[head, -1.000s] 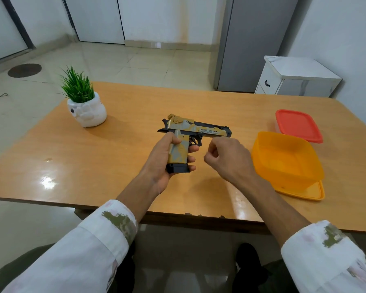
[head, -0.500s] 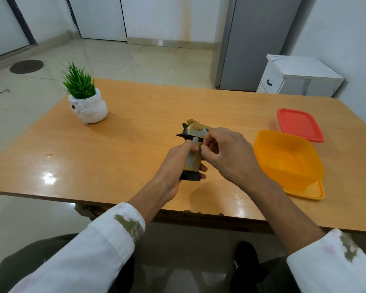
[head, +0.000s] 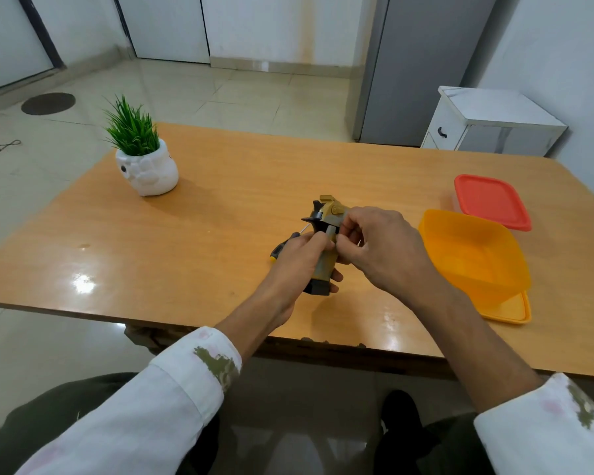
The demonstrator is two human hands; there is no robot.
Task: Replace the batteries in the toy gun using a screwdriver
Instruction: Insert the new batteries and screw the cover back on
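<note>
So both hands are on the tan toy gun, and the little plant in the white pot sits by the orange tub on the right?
Not quite: the head view shows the plant in the white pot far left, away from the orange tub. Both the left hand and right hand are on the tan toy gun.

1. Tan-and-black toy gun [head: 327, 214].
2. Orange tub [head: 474, 255], red lid [head: 492, 201] at far right.
3. White pot [head: 147, 169], green grass, far left.
4. Black screwdriver handle [head: 282, 246], yellow tip.
5. Orange-brown wood-grain table [head: 220, 207].
</note>
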